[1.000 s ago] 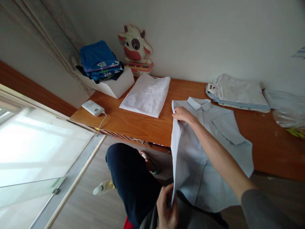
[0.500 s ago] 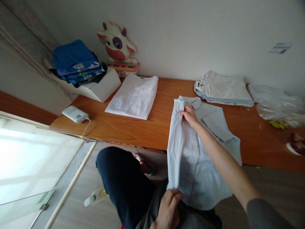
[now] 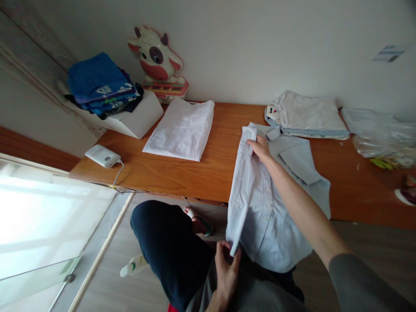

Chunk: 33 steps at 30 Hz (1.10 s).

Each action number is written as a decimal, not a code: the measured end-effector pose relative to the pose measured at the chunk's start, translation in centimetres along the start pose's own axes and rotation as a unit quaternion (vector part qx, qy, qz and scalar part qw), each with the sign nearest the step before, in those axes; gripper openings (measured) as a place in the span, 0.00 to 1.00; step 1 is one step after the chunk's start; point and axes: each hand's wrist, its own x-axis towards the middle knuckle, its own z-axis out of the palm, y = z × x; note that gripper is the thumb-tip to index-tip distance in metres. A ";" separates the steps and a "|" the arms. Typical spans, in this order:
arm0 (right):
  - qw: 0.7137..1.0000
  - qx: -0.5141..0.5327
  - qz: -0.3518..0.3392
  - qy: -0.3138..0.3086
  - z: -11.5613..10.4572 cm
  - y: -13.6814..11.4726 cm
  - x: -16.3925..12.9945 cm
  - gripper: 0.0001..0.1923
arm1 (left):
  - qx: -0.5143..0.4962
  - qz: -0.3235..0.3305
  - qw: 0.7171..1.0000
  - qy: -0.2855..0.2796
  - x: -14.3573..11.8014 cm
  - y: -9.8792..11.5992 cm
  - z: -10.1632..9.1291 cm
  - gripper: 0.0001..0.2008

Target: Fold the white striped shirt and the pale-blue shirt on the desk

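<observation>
A light-coloured button-up shirt (image 3: 260,203) lies partly on the table and hangs over its front edge towards my lap. Its left side is folded inward in a long strip, and one short sleeve lies across the right part. My right hand (image 3: 260,148) is closed on the top of the folded strip, near the collar (image 3: 273,133). Down by my lap, my left hand (image 3: 226,264) pinches the lower corner of that strip between thumb and fingers. A folded white garment (image 3: 182,130) lies on the table, left of the shirt.
Folded clothes (image 3: 308,115) and plastic bags (image 3: 383,134) sit at the back right. Blue clothes (image 3: 100,82) rest on a white box (image 3: 139,123), beside a cow toy keyboard (image 3: 159,60). A corded white device (image 3: 102,156) lies at the table's left; a bottle (image 3: 133,265) is on the floor.
My left hand has turned and moved up slightly, now pinching the strip's lower corner, which has narrowed to a point. My right hand stays at the collar end.
</observation>
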 end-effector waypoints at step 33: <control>0.981 0.149 0.109 -0.067 -1.4 -0.5 1.2 0.19 | -0.425 -0.227 0.876 0.013 6.2 0.2 -0.7 0.11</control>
